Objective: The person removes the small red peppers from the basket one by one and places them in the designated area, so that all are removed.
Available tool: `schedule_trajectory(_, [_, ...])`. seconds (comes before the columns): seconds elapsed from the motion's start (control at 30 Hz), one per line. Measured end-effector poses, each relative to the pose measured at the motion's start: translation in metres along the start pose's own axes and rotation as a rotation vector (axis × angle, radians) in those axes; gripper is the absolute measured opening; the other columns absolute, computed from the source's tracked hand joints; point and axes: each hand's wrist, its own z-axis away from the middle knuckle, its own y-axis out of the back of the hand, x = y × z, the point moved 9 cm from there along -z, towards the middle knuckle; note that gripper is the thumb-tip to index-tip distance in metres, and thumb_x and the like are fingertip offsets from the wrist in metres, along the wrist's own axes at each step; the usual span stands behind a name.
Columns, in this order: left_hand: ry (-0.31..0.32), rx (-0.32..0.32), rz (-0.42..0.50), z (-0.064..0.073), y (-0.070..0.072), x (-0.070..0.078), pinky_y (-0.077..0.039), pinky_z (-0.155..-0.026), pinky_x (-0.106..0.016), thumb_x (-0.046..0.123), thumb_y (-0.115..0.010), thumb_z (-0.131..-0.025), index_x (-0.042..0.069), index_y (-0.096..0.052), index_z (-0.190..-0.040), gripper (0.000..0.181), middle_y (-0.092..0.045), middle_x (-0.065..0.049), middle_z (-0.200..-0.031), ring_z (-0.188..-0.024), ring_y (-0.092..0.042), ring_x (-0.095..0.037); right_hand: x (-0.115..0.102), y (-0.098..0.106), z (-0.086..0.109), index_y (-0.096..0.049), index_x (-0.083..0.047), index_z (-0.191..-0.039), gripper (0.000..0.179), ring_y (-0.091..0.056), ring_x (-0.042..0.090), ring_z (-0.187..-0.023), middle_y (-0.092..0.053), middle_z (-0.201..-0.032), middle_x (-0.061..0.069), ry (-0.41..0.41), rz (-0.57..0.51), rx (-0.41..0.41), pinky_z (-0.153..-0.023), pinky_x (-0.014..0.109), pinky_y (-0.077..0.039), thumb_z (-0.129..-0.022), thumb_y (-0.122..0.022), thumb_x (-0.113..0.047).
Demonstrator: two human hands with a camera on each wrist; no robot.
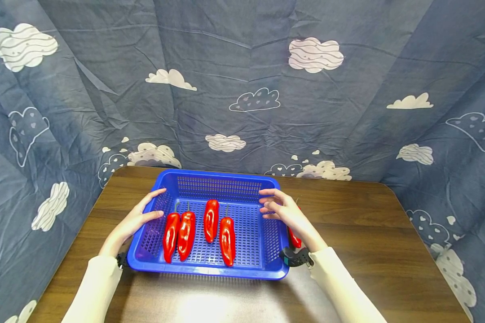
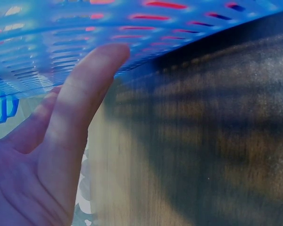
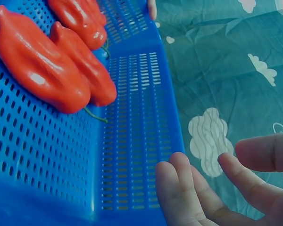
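A blue slotted plastic basket [image 1: 248,237] sits on the wooden table, with several red peppers in it. Two peppers [image 1: 187,235] lie side by side at its left; one pepper [image 1: 211,220] is mid-basket and another [image 1: 227,242] just right of it. At the left rim is my left hand [image 1: 134,220], fingers and thumb extended; in the left wrist view its thumb [image 2: 87,84] lies right against the slotted blue plastic. My right hand [image 1: 288,213] hovers at the right rim, fingers loosely spread, nothing between them. Beyond that rim lies one more pepper [image 1: 295,240], partly hidden by my right hand.
The brown wooden table [image 1: 355,233] extends to the right and in front of the basket. A dark blue cloth [image 1: 210,58] with cloud prints hangs behind and at both sides. Each wrist wears a black band, the right one [image 1: 296,257] near the basket's front right corner.
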Motion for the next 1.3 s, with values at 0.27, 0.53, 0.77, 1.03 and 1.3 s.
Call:
schedule_trajectory(0.27, [0.002, 0.002, -0.003, 0.0, -0.001, 0.001, -0.048, -0.075, -0.049, 0.012, -0.054, -0.089, 0.019, -0.022, -0.142, 0.062, -0.016, -0.021, -0.142, -0.114, -0.035, -0.048, 0.001, -0.013, -0.003, -0.04, 0.008, -0.126, 0.038, -0.06, 0.023, -0.085, -0.051, -0.109, 0.023, 0.001, 0.001, -0.042, -0.08, 0.05, -0.046, -0.088, -0.044, 0.001])
schedule_trajectory(0.53, [0.003, 0.005, -0.005, 0.0, -0.001, 0.001, -0.048, -0.075, -0.048, 0.012, -0.054, -0.089, 0.019, -0.022, -0.142, 0.062, -0.017, -0.022, -0.142, -0.114, -0.036, -0.048, 0.0, -0.023, -0.005, -0.043, 0.005, -0.124, 0.037, -0.06, 0.022, -0.084, -0.052, -0.109, 0.024, -0.012, 0.022, -0.054, -0.08, 0.052, -0.045, -0.088, -0.044, 0.0])
schedule_trajectory(0.77, [0.012, 0.006, 0.008, 0.001, -0.001, 0.002, -0.048, -0.075, -0.048, 0.012, -0.053, -0.09, 0.02, -0.022, -0.142, 0.061, -0.018, -0.022, -0.141, -0.113, -0.037, -0.047, 0.003, -0.033, -0.01, -0.044, 0.006, -0.123, 0.036, -0.06, 0.021, -0.082, -0.053, -0.106, 0.022, -0.022, 0.054, -0.067, -0.078, 0.049, -0.048, -0.087, -0.044, 0.0])
schedule_trajectory(1.03, [0.013, -0.003, 0.013, 0.001, -0.001, -0.001, -0.049, -0.074, -0.049, 0.013, -0.053, -0.09, 0.02, -0.022, -0.142, 0.062, -0.017, -0.023, -0.141, -0.113, -0.036, -0.049, 0.007, -0.046, -0.013, -0.046, 0.005, -0.122, 0.035, -0.059, 0.021, -0.082, -0.052, -0.107, 0.023, -0.04, 0.07, -0.095, -0.078, 0.049, -0.048, -0.087, -0.044, 0.001])
schedule_trajectory(1.3, [0.043, -0.009, 0.034, 0.0, 0.0, -0.003, -0.049, -0.069, -0.051, 0.013, -0.053, -0.09, 0.023, -0.021, -0.142, 0.062, -0.017, -0.024, -0.141, -0.108, -0.043, -0.049, 0.009, -0.056, -0.015, -0.049, 0.003, -0.119, 0.031, -0.059, 0.026, -0.085, -0.053, -0.102, 0.021, -0.06, 0.113, -0.091, -0.076, 0.05, -0.048, -0.087, -0.046, 0.0])
